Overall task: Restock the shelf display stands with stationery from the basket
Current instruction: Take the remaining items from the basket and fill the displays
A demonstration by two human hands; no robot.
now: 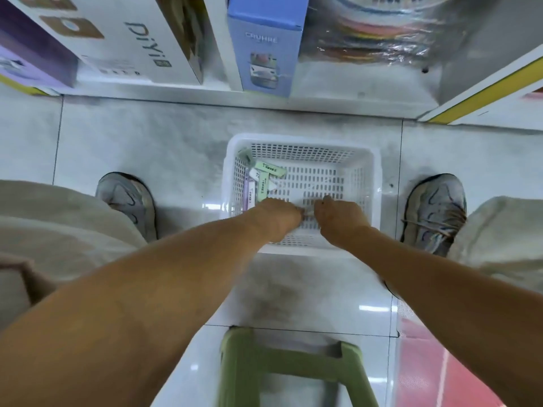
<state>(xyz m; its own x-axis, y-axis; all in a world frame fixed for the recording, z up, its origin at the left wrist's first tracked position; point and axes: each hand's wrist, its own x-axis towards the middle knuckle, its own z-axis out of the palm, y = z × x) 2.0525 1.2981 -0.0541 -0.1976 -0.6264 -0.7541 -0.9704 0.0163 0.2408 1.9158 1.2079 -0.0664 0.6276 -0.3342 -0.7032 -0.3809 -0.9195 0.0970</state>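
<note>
Head view: pick-up step, both hands reaching into the basket [302, 148] on the floor.

The left hand [279, 214] and right hand [338, 215] meet low in the basket, fingers curled downward; whether they grip anything cannot be told. Stationery packs [261, 183] lie at the basket's left side. Next, a pack probably has to be gripped and lifted to the shelf.

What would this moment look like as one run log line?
stage: picking from basket | left hand, right hand: inside basket, grip unclear | stationery packs: left side
</note>
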